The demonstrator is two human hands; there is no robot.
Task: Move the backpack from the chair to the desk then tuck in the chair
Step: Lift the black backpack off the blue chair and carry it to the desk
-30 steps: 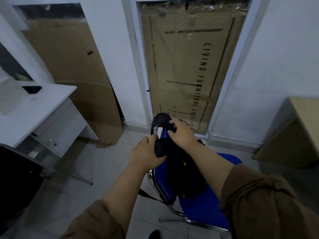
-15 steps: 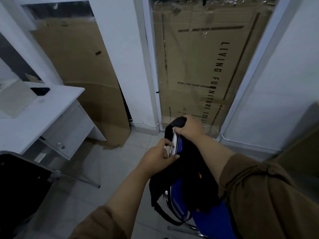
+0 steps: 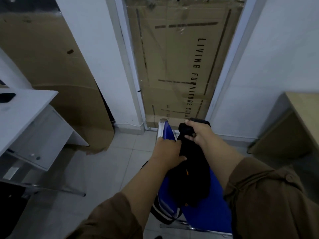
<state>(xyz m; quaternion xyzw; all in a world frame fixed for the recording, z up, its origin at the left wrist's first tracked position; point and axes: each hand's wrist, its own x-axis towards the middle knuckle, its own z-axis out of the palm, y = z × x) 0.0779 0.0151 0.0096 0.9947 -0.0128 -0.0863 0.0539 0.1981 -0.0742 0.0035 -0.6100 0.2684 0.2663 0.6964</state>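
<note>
Fingers of my right hand [image 3: 201, 135] curl tight around the black backpack's [image 3: 191, 171] top; my left hand [image 3: 168, 155] grips its upper side, fingers wrapped in. I see the bag on the blue chair [image 3: 205, 214], white desk [image 3: 20, 114] well apart at left

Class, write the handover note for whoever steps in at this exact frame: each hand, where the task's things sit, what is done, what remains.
Left hand: gripping the black backpack at its upper left side.
Right hand: closed on the backpack's top.
Backpack: over the blue chair; lifted or resting, cannot tell.
White desk: to the left, apart from the chair.
Done: grasp.
Left: carry the backpack to the desk, tuck in the chair.
</note>
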